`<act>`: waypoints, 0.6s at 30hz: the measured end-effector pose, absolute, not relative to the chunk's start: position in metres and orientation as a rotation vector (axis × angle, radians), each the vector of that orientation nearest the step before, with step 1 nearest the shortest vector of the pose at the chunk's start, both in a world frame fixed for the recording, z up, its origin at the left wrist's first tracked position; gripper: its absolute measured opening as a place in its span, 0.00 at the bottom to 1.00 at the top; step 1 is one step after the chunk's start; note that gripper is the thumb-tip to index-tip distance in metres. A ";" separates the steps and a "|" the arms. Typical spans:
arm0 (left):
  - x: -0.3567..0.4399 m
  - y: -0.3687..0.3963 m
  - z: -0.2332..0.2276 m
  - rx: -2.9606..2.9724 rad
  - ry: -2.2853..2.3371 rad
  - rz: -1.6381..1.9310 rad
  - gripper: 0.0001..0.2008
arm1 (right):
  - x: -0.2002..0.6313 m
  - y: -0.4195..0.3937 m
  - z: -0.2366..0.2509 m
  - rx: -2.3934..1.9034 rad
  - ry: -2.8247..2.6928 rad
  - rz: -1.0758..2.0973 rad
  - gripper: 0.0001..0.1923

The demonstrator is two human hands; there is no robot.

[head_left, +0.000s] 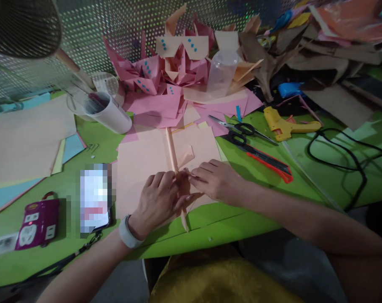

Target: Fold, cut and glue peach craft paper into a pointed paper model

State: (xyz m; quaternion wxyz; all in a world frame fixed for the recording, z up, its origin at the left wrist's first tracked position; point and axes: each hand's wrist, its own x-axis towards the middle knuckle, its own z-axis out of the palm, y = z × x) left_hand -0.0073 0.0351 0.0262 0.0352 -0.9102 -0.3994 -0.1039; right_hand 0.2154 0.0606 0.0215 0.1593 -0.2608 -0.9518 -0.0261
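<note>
A narrow, rolled or folded strip of peach paper [171, 148] runs from the sheets down toward the table's front edge. My left hand [157, 195] is closed around its lower part, with the thumb reaching under. My right hand [220, 180] pinches the paper from the other side, its fingertips close to the left ones. The grip points are partly hidden by the fingers. Under both hands lie flat peach sheets [140, 164]. Beyond the right fingers, a small folded peach flap [187, 155] stands up from the sheets.
Scissors [241, 128], a red box cutter [269, 164] and a yellow glue gun [285, 124] lie to the right, beside a black cable [358, 162]. A phone [95, 198], purple power socket [39, 223] and white cup [110, 113] are left. Folded pink paper pieces [146, 75] stand behind.
</note>
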 end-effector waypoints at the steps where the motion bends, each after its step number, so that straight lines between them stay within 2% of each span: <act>1: -0.007 0.035 0.026 -2.796 -1.235 -0.322 0.22 | 0.216 0.061 0.023 -0.777 -2.700 -0.012 0.14; 5: -0.006 0.035 0.027 -2.798 -1.253 -0.303 0.24 | 0.219 0.061 0.028 -0.926 -2.634 0.146 0.18; 10: -0.004 0.035 0.029 -2.800 -1.231 -0.290 0.27 | 0.217 0.055 0.030 -0.905 -2.718 0.097 0.18; 18: -0.003 0.035 0.028 -2.781 -1.240 -0.259 0.26 | 0.214 0.051 0.027 -0.863 -2.772 -0.006 0.14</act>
